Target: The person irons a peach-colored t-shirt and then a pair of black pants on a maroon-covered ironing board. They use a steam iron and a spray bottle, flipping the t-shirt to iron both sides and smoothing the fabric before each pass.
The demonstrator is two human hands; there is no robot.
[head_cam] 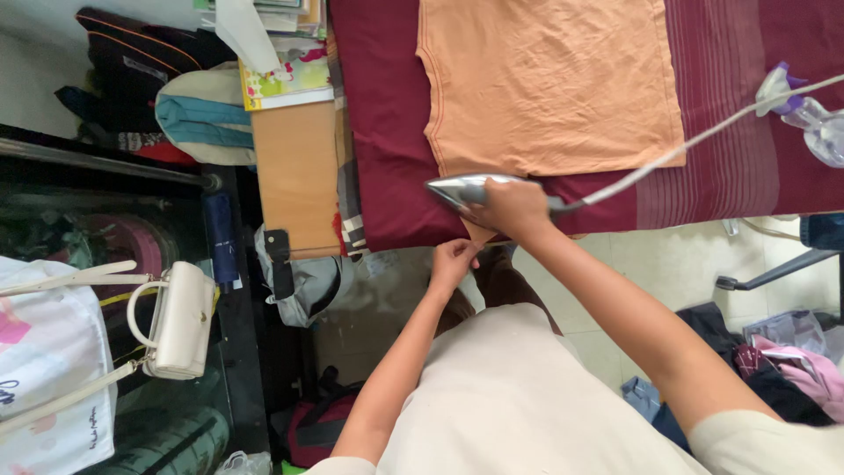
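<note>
The right hand [514, 207] is in the middle of the frame, with its grip closed around the handle of an iron [470, 189]. The iron lies flat on the lower edge of an orange shirt [549, 84], its pointed tip directed to the left. A white cord [703, 136] goes from the back of the iron up to the right edge of the frame.

The left hand [453, 262] is just below the iron. Its fingers are pinched together on a corner of the orange shirt, which hangs over the edge of the dark red cloth [387, 158].

The shirt is spread flat in the upper middle of the frame, on this red cloth that covers the counter. A clear spray bottle [813, 119] lies on the cloth at the upper right.

At the lower left a small white handbag [180, 321] hangs beside a white tote bag [44, 352]. Clothes [791, 356] lie on the floor at the lower right.
</note>
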